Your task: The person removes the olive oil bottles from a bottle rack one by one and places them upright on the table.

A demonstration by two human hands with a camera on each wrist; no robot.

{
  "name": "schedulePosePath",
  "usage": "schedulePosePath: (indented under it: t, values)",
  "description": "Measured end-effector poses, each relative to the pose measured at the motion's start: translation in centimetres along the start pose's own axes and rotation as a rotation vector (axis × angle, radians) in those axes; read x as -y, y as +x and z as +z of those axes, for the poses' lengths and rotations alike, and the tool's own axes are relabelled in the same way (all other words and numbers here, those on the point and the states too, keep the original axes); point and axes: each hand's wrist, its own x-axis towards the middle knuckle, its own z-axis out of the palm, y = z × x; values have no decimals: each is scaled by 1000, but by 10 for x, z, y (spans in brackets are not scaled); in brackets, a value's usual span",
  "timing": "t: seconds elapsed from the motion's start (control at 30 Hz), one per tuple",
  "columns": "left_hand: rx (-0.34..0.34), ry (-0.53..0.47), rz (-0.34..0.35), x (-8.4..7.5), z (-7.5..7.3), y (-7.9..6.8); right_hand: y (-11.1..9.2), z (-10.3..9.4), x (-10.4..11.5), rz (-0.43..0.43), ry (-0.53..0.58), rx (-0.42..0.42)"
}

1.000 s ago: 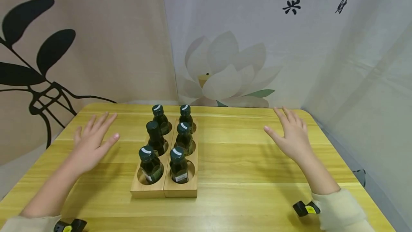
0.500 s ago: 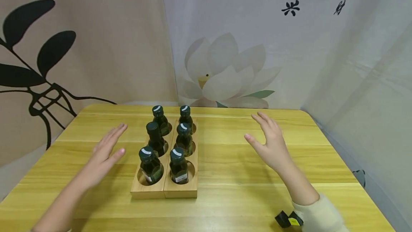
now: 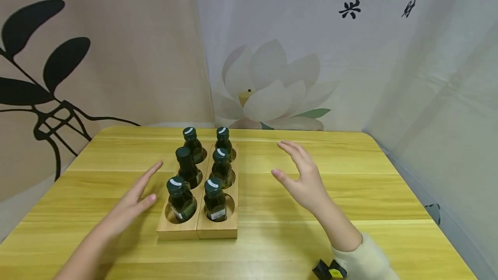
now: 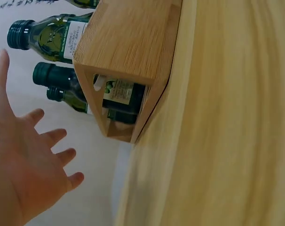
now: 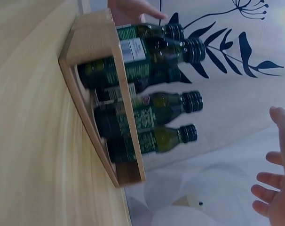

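Note:
Two wooden bottle racks stand side by side on the table, the left rack (image 3: 177, 233) touching the right rack (image 3: 218, 233). Each holds three dark green glass bottles upright in round holes, such as the front left bottle (image 3: 182, 201) and the front right bottle (image 3: 215, 203). One bottle in the left rack's middle (image 3: 187, 168) has a longer, plain dark cap. My left hand (image 3: 128, 208) hovers left of the racks, fingers extended and thumb apart, touching nothing. To the right of the racks my right hand (image 3: 305, 180) is likewise raised with spread, slightly bent fingers and holds nothing.
The light wooden table (image 3: 280, 245) carries the racks near its middle left. Behind it hangs a pale curtain (image 3: 280, 20) with a printed lotus, leaves and characters. A black wrist device (image 3: 328, 270) sits by my right sleeve.
Both hands have moved inward toward the racks, the right one travelling farther to the left. My left hand has turned more edge-on. The bottles and racks have stayed in place.

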Motion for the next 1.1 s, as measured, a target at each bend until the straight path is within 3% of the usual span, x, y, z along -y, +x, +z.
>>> schedulePosePath:
  t: [0.4, 0.83, 1.1]
  values:
    - [122, -112, 45, 18, 7, -9, 6, 30, 25, -56, 109, 94]
    - [177, -116, -9, 34, 10, -15, 6, 61, 45, -80, 239, 192]
    - [194, -126, -43, 40, 10, -17, 7, 76, 50, -29, 293, 242]
